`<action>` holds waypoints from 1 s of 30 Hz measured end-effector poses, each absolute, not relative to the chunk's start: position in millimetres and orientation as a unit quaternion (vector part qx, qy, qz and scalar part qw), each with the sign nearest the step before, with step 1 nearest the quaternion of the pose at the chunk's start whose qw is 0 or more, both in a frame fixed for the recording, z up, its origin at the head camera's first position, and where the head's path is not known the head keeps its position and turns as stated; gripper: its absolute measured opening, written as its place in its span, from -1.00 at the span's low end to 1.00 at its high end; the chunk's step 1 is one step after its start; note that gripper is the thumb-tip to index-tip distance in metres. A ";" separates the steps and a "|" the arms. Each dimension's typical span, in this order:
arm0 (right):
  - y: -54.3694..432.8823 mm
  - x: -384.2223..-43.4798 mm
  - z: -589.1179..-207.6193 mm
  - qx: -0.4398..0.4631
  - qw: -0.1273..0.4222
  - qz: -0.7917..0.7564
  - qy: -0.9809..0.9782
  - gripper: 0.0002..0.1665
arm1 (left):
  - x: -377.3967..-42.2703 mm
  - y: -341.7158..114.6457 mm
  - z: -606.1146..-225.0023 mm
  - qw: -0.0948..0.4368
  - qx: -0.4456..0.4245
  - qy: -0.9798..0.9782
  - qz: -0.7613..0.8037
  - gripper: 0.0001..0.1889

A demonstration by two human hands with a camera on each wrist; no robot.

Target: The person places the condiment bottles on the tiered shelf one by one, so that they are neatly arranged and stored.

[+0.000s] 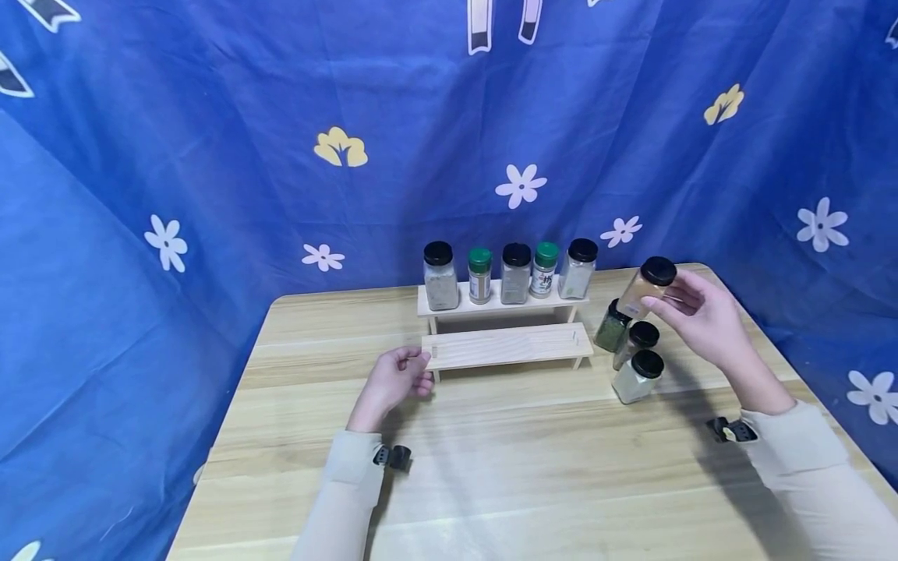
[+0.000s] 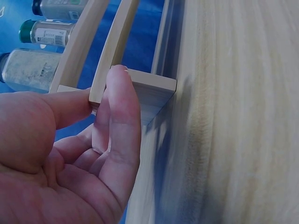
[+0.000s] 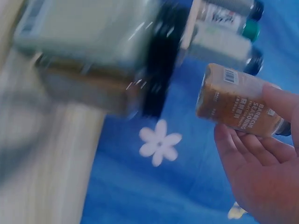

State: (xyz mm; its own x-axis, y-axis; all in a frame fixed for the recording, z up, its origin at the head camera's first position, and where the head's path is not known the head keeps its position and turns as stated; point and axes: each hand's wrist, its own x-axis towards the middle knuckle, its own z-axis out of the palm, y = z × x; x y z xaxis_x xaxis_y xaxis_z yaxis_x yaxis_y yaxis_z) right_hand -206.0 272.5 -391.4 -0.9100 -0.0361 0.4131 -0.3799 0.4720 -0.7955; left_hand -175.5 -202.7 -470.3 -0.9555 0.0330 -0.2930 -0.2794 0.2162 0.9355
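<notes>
My right hand holds a barbecue seasoning jar with a black lid and orange-brown contents, raised and tilted above the other jars at the right. In the head view that seasoning jar overlaps a jar of green flakes. My left hand pinches the left end of the lower board of a two-tier wooden rack, thumb on one face and fingers on the other in the left wrist view. On the upper tier stand several spice jars, black-lidded and green-lidded alternating. The lower tier's top is bare.
Beside the rack's right end stand a small brownish jar and a jar of pale contents, both black-lidded. The wooden table runs back to a blue patterned curtain.
</notes>
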 end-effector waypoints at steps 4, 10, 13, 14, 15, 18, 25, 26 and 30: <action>248.2 -202.9 -387.4 0.155 0.144 0.508 -0.835 -0.43 | -175.0 -203.3 -468.9 0.125 -0.083 0.770 0.621 -0.43; 206.1 -201.7 -393.2 0.201 0.104 0.526 -0.820 -0.46 | -177.3 -203.5 -470.2 0.121 -0.081 0.774 0.616 -0.45; 184.7 -200.8 -397.7 0.209 0.076 0.535 -0.815 -0.44 | -176.8 -203.3 -472.4 0.119 -0.081 0.774 0.617 -0.44; 177.6 -200.5 -399.0 0.211 0.066 0.535 -0.816 -0.42 | -176.1 -203.5 -472.9 0.119 -0.080 0.773 0.618 -0.44; 170.5 -200.3 -400.1 0.212 0.055 0.536 -0.815 -0.41 | -175.8 -203.4 -473.3 0.120 -0.082 0.773 0.618 -0.44; 148.5 -200.9 -402.1 0.221 0.028 0.541 -0.811 -0.36 | -174.3 -203.7 -473.0 0.120 -0.084 0.774 0.616 -0.43; 96.7 -201.5 -409.2 0.250 -0.006 0.554 -0.794 -0.34 | -174.1 -203.2 -471.0 0.119 -0.079 0.768 0.625 -0.45; 89.8 -201.1 -410.5 0.253 -0.011 0.557 -0.791 -0.34 | -174.1 -203.0 -471.1 0.120 -0.079 0.766 0.627 -0.45; 65.6 -200.9 -417.5 0.263 -0.028 0.563 -0.783 -0.32 | -174.2 -202.6 -472.3 0.119 -0.085 0.763 0.630 -0.47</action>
State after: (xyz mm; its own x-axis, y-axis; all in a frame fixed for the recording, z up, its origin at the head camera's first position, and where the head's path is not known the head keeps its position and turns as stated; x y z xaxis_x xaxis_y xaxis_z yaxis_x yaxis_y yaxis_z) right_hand -200.9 65.6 -417.5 -0.8599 -0.4440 0.2518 -0.3802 0.2279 -0.8964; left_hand -174.2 -202.6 -472.3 -0.9570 0.0203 -0.2893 -0.2803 0.1916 0.9406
